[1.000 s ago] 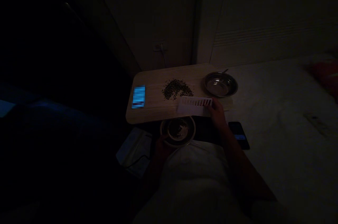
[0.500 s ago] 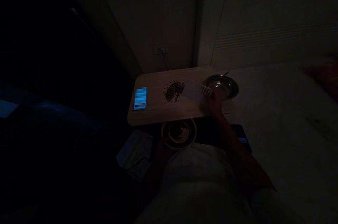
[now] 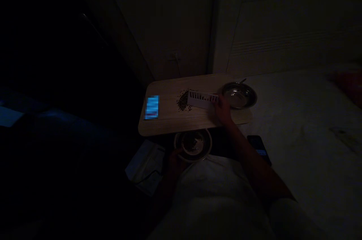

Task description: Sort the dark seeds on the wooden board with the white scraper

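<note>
In dim light, my right hand grips one end of a flat white slotted plastic piece; its exact kind is unclear. The piece is over the right side of a pile of small dark bits, like seeds or dried leaves, on a light wooden board. Below the board's near edge, my left hand holds a round bowl by its left side. Some dark bits lie in this bowl, against its pale bottom. Most left-hand fingers are lost in shadow.
A shiny metal bowl with a handle sticking out stands at the board's right end. On the left end lies a lit, blurred screen. A dark phone rests on the pale surface at right, and a pale packet lies lower left.
My right hand has moved left with the white slotted piece, which has turned so its slots face up along the far edge and covers more of the pile. My left hand stays at the bowl.
</note>
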Action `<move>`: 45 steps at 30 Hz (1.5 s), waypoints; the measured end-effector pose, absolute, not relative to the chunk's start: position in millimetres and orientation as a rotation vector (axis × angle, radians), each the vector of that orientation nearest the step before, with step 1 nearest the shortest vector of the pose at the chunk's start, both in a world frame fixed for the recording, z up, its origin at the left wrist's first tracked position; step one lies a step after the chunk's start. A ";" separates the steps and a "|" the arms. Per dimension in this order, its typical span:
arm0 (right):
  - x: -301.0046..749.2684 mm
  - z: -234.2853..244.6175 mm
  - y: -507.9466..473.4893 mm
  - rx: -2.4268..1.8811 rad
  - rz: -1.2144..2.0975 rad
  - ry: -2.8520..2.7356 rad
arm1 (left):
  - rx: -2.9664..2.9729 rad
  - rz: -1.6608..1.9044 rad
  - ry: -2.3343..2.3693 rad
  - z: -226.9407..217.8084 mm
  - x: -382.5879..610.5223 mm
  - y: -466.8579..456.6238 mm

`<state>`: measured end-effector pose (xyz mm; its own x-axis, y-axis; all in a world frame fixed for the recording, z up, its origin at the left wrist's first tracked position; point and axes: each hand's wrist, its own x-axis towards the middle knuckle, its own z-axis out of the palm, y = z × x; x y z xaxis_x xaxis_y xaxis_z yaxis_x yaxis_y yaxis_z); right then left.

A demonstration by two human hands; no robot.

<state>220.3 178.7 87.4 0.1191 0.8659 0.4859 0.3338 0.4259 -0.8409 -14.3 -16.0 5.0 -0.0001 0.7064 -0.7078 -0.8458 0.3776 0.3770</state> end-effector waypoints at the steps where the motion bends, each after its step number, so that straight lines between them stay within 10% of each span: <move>1: 221.2 86.7 177.8 -1.129 0.560 -1.465 | -0.176 1.233 0.988 4.3 -14.4 -16.5; 45: 178.2 120.8 192.1 -0.939 0.614 -1.776 | -0.170 1.213 0.991 3.7 -13.0 -13.0</move>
